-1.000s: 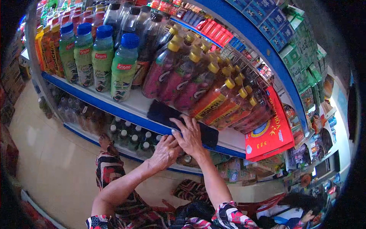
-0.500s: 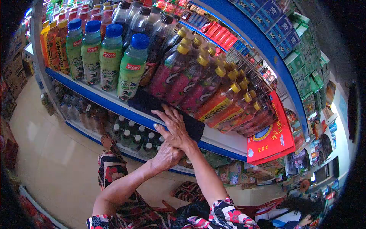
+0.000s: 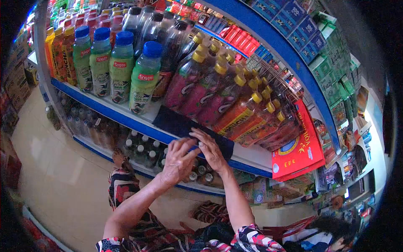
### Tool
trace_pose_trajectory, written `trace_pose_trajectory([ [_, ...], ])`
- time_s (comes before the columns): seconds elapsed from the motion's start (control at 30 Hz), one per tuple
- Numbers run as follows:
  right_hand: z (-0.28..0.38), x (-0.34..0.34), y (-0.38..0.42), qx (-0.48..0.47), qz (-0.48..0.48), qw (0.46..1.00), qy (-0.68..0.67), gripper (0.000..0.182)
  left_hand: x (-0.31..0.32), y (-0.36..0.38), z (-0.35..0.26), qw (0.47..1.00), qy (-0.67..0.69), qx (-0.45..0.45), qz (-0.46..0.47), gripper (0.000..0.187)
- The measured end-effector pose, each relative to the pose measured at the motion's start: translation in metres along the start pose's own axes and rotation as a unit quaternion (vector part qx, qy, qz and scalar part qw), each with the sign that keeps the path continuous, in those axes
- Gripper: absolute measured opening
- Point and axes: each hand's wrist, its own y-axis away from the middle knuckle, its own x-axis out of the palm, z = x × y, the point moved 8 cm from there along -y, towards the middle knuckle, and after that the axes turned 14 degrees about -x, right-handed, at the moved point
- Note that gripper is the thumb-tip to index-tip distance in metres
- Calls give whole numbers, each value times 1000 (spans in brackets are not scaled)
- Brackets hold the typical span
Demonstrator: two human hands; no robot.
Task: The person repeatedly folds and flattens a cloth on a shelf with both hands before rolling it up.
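My left hand [image 3: 178,163] hovers in front of the shelf edge, its fingers slightly bent and apart with nothing in them. Close to its right, my right hand [image 3: 212,153] has its fingers stretched out, fingertips at the near edge of a folded dark blue cloth [image 3: 178,123]. The cloth lies flat along the front of the white shelf [image 3: 256,156]. Behind it stand shrink-wrapped bottles with pink labels [image 3: 197,94] and orange-labelled bottles with yellow caps [image 3: 243,122]. Left of the cloth is a green Tingoo bottle [image 3: 144,82] with a blue cap.
A red bag [image 3: 300,147] sits at the shelf's right end. White-capped bottles [image 3: 142,152] fill the lower shelf under my hands. A blue-edged upper shelf [image 3: 289,54] curves overhead with green cartons [image 3: 331,77]. A person [image 3: 323,235] is at the lower right.
My hands were overlapped, the right one resting on the cloth. They have separated, the left moving up and the right drawing back. The cloth sits slightly further right.
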Motion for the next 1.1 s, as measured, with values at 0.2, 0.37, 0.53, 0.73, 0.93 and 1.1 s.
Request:
trace_pose_trajectory([
  [0.2, 5, -16, 22, 16, -25, 998, 47, 39, 9, -3, 28, 986, -121, -107, 35, 55],
  [0.37, 0, -15, 42, 21, 2, 984, 177, 40, 15, 1, 24, 987, -121, -87, 54, 53],
  [0.53, -5, -23, 64, 57, -26, 966, 250, 44, 14, 1, 19, 990, -109, -75, 56, 44],
  [0.73, -11, -35, 89, 94, -51, 948, 298, 42, 22, 2, 15, 989, -113, -65, 71, 47],
  [0.93, -16, -48, 104, 91, -58, 943, 314, 39, 32, 7, 10, 988, -107, -56, 94, 49],
  [1.1, -18, -60, 115, 93, -69, 943, 313, 37, 34, 8, 9, 989, -104, -56, 86, 50],
])
